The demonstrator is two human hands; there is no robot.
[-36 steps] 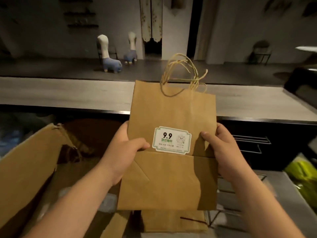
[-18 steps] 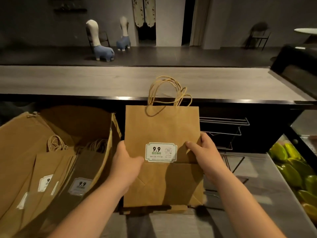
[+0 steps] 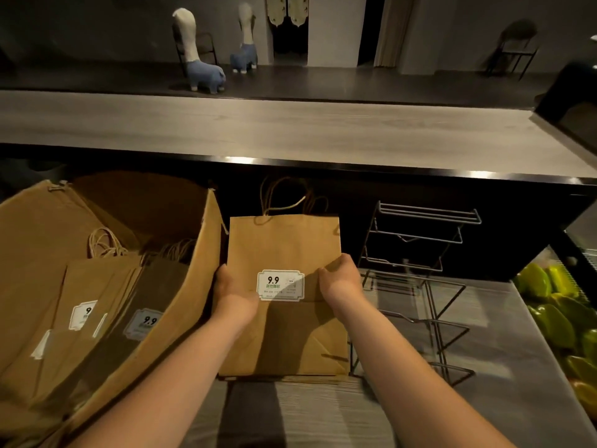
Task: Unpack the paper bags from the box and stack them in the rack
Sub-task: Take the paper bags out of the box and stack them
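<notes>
Left hand (image 3: 234,297) and right hand (image 3: 340,282) grasped the paper bag (image 3: 284,247); its twine handles (image 3: 290,198) risked snagging the wire rack (image 3: 420,240) at right.

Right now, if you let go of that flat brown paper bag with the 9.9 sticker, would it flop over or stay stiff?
The flat brown paper bag probably bends a little but keeps its shape: it stays flat between the left hand and right hand. It looks light, being thin folded paper. Its twisted string handles would likely flop loosely.
</notes>
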